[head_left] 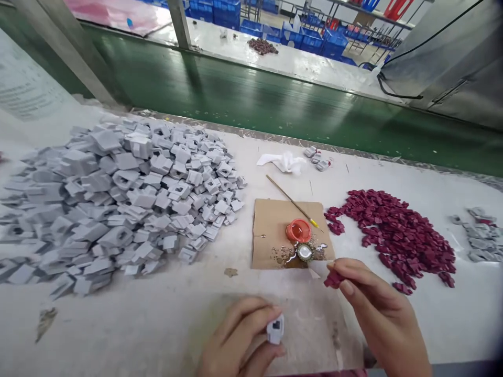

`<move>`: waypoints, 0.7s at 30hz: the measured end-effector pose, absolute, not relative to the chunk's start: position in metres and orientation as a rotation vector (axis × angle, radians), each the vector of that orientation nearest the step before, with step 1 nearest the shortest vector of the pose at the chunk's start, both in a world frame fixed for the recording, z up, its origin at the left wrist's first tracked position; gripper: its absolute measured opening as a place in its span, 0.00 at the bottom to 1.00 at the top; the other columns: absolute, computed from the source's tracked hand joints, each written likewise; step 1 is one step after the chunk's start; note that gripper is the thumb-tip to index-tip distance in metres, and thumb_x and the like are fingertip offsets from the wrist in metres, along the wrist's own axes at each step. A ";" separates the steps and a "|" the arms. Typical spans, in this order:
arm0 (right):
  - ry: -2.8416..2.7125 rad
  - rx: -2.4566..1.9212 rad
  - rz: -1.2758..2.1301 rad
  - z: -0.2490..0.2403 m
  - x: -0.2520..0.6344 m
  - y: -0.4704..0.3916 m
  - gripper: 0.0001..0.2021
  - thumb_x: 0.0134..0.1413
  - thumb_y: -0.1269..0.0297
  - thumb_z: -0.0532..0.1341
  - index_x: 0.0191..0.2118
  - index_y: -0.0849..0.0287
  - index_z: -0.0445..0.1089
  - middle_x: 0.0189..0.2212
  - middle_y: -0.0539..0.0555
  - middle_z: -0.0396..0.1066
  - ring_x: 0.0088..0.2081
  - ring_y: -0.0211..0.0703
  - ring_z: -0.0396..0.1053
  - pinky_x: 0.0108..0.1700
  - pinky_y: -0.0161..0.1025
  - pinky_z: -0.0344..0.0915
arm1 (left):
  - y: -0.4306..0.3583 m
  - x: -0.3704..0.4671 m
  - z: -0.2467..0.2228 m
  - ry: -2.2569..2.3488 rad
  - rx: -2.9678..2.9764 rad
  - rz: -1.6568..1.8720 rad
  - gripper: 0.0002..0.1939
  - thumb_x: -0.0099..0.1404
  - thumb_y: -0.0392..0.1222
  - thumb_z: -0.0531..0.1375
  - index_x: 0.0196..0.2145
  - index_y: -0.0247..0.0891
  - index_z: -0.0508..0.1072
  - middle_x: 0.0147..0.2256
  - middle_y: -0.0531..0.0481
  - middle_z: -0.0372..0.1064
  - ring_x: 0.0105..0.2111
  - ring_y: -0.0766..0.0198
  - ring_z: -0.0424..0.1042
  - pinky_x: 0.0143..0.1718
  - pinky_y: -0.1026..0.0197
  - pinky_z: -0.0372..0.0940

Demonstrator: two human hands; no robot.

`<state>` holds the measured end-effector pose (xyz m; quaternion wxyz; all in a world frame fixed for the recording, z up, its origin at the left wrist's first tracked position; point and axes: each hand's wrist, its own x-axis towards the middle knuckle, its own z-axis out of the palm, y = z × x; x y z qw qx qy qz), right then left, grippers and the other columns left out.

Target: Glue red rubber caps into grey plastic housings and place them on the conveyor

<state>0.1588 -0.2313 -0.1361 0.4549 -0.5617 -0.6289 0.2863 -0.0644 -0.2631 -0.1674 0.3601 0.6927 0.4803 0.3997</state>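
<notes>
At the bottom centre my left hand [240,340] pinches a small grey plastic part [275,330], whose dark square opening faces up. My right hand [377,309], to its right, holds a small maroon plastic piece [333,279] between thumb and fingertips. The two parts are apart. Beyond the hands lies a cardboard square [271,220] with a red cap of liquid [298,230] and a metal bottle cap [304,252] on it. A thin brush [293,200] rests across the cardboard's far edge, its yellow end near the red cap.
A big heap of grey parts [149,193] covers the left side. Maroon pieces [396,235] are piled at the right, with more grey parts [481,238] beyond. Crumpled white tissue [285,161] and several assembled parts [319,158] lie near the green conveyor belt [251,94].
</notes>
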 end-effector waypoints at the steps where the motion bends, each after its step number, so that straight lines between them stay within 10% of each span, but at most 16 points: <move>1: -1.604 -1.404 0.623 -0.135 0.158 -0.229 0.09 0.58 0.70 0.61 0.43 0.53 0.73 0.39 0.53 0.74 0.37 0.40 0.75 0.35 0.32 0.75 | -0.262 -0.061 -0.169 1.203 1.873 1.024 0.10 0.69 0.42 0.55 0.47 0.43 0.70 0.40 0.48 0.72 0.38 0.67 0.76 0.37 0.72 0.72; 6: -2.017 -1.317 0.190 -0.134 0.159 -0.216 0.17 0.55 0.81 0.60 0.47 0.55 0.71 0.40 0.54 0.73 0.43 0.43 0.71 0.43 0.40 0.72 | -0.249 -0.062 -0.173 1.157 2.175 1.057 0.14 0.59 0.30 0.64 0.43 0.40 0.73 0.36 0.53 0.76 0.39 0.62 0.70 0.47 0.64 0.68; 21: -2.138 -1.250 0.204 -0.137 0.154 -0.210 0.20 0.53 0.84 0.59 0.49 0.59 0.70 0.42 0.56 0.71 0.44 0.43 0.70 0.44 0.40 0.70 | -0.248 -0.060 -0.172 1.286 1.935 0.973 0.16 0.56 0.36 0.68 0.42 0.44 0.73 0.36 0.56 0.75 0.39 0.61 0.65 0.43 0.63 0.65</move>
